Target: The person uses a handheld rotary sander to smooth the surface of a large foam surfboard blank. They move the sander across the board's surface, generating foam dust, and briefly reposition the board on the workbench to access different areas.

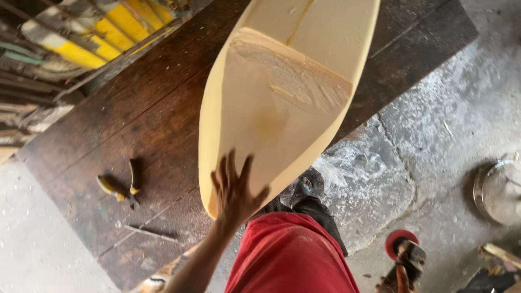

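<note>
A pale yellow, pointed board (282, 97) slopes down towards me, with a rough, lighter sanded patch across its middle. My left hand (234, 190) lies flat on it near the tip, fingers spread, holding nothing. At the bottom right, my right hand (399, 279) is only partly in view and grips a power sander (406, 250) with a round red disc, held low above the floor and apart from the board. My red shorts (287, 255) fill the lower middle.
Under the board lies a dark wooden panel (135, 119) with yellow-handled pliers (122, 187) and a thin metal rod (149, 232) on it. Yellow-painted planks (103, 32) are stacked top left. A metal pot (499, 190) stands on the dusty concrete floor at the right, near crumpled clear plastic (342, 165).
</note>
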